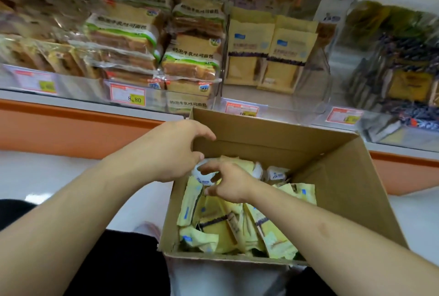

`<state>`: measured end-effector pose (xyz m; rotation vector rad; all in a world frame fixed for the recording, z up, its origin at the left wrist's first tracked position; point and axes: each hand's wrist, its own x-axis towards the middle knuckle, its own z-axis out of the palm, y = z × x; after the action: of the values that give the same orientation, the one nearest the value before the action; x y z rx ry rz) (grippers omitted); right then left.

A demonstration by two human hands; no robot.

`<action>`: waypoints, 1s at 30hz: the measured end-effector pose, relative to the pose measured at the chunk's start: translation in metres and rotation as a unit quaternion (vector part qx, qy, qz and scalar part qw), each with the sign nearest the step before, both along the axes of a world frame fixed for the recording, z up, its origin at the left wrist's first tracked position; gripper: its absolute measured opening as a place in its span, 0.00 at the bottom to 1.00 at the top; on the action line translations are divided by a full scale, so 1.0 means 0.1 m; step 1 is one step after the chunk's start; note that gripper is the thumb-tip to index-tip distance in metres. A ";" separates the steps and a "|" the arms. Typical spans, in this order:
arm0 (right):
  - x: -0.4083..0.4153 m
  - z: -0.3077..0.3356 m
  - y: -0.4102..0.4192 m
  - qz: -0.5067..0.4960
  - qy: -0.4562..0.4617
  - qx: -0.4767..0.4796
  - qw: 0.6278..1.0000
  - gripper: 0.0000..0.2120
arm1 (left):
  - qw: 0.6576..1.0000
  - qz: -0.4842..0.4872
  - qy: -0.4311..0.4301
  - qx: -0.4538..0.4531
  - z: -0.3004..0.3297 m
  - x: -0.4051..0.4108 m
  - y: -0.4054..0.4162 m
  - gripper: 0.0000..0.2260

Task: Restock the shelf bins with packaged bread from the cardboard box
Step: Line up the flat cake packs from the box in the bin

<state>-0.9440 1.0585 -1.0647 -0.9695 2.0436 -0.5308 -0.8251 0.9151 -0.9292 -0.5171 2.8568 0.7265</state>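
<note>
box: cardboard box sits at 5 o'clock, open, roughly half full of yellow bread packs lying loose and jumbled
left hand: left hand at the box's 10 o'clock corner, fingers curled, honestly can't tell if it's got hold of a pack
right hand: right hand over the pile, fingertips pinching a white wrapper end
handling: looks light, squashy, crinkly film, probably slippery. i'd grab the sealed edge, not the middle
bin: matching packs in the clear bin at 12 o'clock, room left beside them
room: shop shelf, orange trim, pale floor at 9 o'clock
</note>
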 end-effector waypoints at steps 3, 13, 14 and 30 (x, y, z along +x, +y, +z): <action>0.02 -0.19 -0.13 0.005 -0.025 0.022 0.999 0.22 | 0.999 -0.013 -0.036 0.012 0.03 -0.06 -0.04 0.22; -0.06 -0.36 -0.01 -0.020 -0.073 -0.022 0.997 0.13 | 0.999 0.017 -0.042 0.027 0.03 -0.25 -0.03 0.17; -0.11 -0.31 0.00 -0.020 -0.081 -0.040 0.996 0.11 | 0.999 0.019 -0.033 0.026 0.03 -0.25 -0.02 0.16; -0.57 1.52 0.67 -0.147 -0.028 -0.250 0.957 0.11 | 0.977 0.012 0.089 0.196 0.41 -0.33 0.29 0.16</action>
<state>-1.0014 1.1254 -0.9132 -0.9170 2.0529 -1.2666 -0.8580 0.9437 -0.8886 -0.4456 2.7526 1.3622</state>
